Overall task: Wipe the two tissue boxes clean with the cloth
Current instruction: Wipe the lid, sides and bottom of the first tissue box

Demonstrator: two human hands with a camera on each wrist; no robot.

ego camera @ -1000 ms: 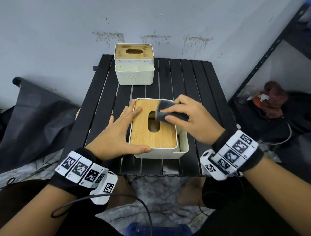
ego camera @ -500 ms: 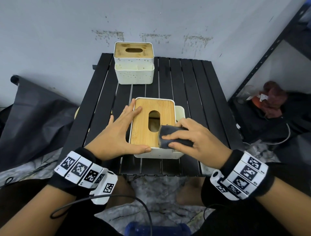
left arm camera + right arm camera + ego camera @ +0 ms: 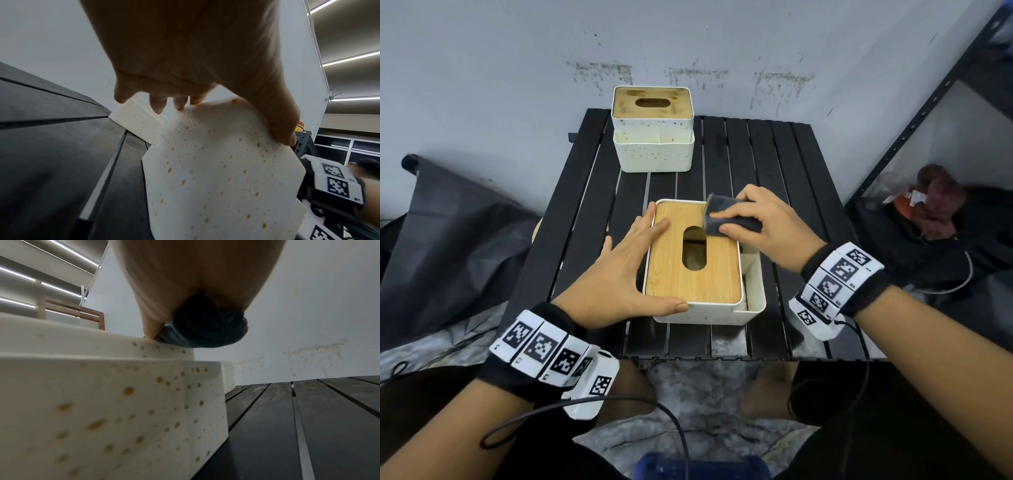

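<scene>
Two tissue boxes: near box [image 3: 698,310] sat at the slatted table's [image 3: 801,192] front, far box [image 3: 653,137] at its back.
Left hand [image 3: 619,270]: flat, fingers straight, bracing the near box.
Right hand [image 3: 767,226]: fingers curled round the cloth [image 3: 717,216], pressed on the lid's [image 3: 671,270] far right corner.

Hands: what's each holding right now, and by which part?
Right hand grips the folded cloth round its middle, fingers over the top, thumb at the near side. Left hand holds nothing; it rests flat against the near box.
</scene>
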